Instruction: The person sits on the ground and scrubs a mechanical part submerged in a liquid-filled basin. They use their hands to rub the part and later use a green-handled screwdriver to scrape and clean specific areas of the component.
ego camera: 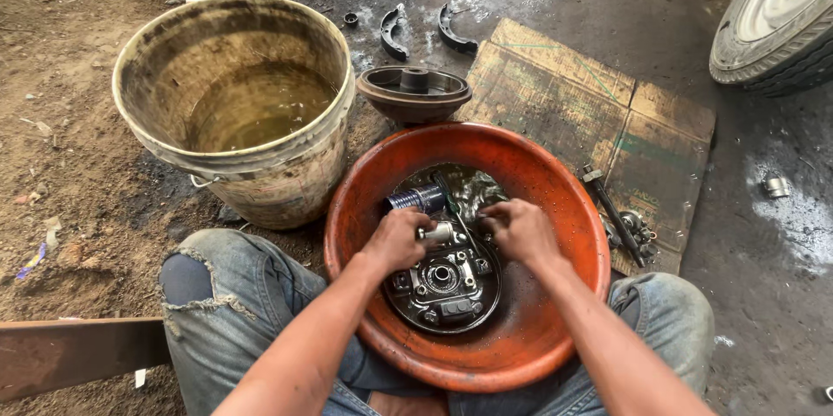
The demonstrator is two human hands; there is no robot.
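An orange basin [555,208] rests between my knees with dark liquid at its bottom. A round black brake backing plate [444,281] lies in it. My left hand [396,238] is closed on a small metal cylinder [436,231] at the plate's upper edge. My right hand [522,230] grips the plate's upper right side, fingers curled and wet. A small ribbed metal can [418,199] lies in the liquid just behind my left hand.
A dirty bucket [234,104] of murky water stands at the left. A brake drum [414,91] sits behind the basin, two brake shoes [423,32] beyond it. Flattened cardboard [590,112] holds a tool [614,212] at right. A car wheel [777,17] is top right.
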